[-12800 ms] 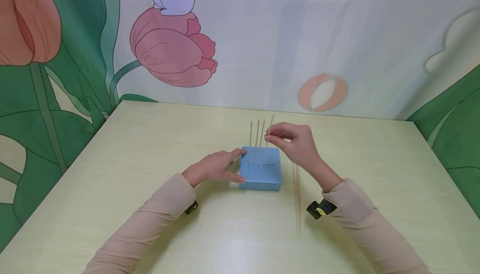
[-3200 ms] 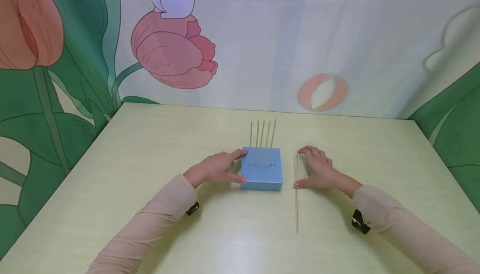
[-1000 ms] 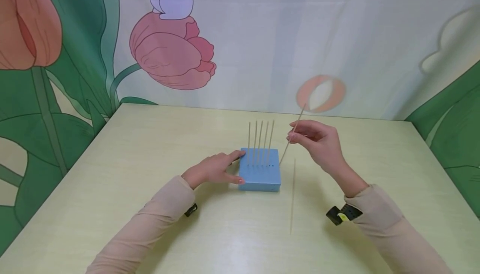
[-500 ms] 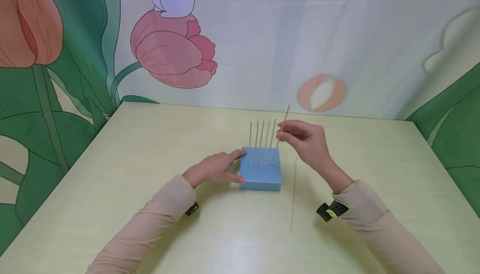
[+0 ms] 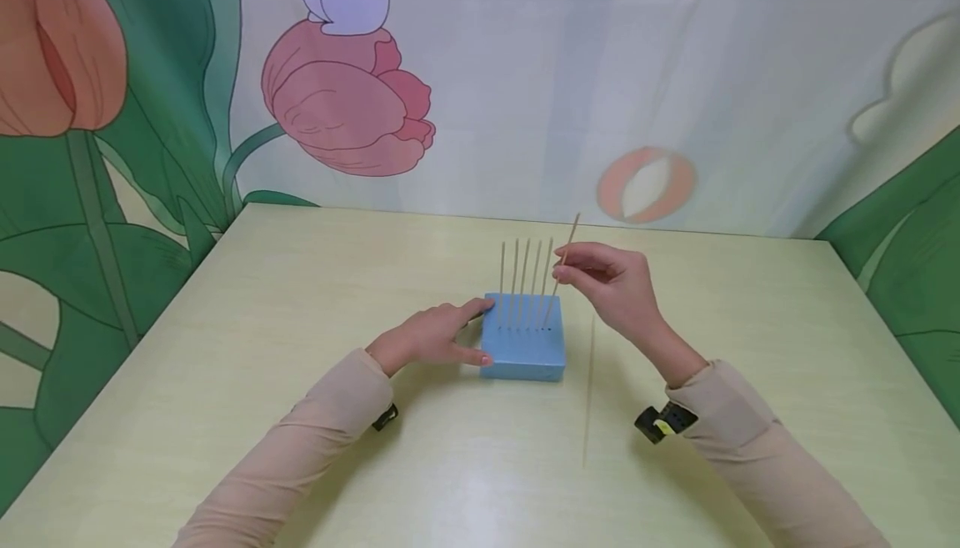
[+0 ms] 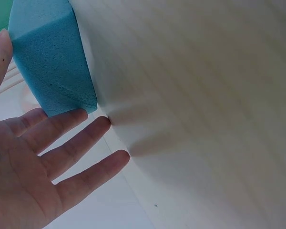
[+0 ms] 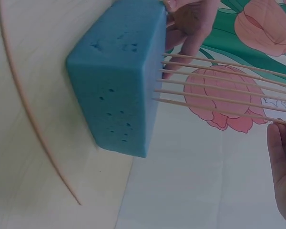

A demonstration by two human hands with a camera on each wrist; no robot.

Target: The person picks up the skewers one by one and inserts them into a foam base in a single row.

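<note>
A blue foam block [image 5: 522, 356] with a row of small holes stands on the table, and several thin wooden skewers [image 5: 514, 273] rise upright from it. My left hand [image 5: 431, 334] braces the block's left side, thumb at the near corner and forefinger at the far one; in the left wrist view its fingers [image 6: 81, 138] are spread and nearly straight. Between thumb and fingertips my right hand [image 5: 611, 281] pinches another skewer [image 5: 573, 233], leaning right, its lower end at the row's right part. In the right wrist view that end meets the block's top [image 7: 155, 81].
One loose skewer [image 5: 589, 389] lies on the pale wooden table [image 5: 480, 465], right of the block. Behind the table hangs a curtain [image 5: 510, 98] printed with flowers. Small holes [image 7: 112, 114] also mark a side of the block.
My right hand has taken a skewer from the table and carried it left over the block, its lower end now at the holes. Another skewer was added earlier. My left hand stays in place.
</note>
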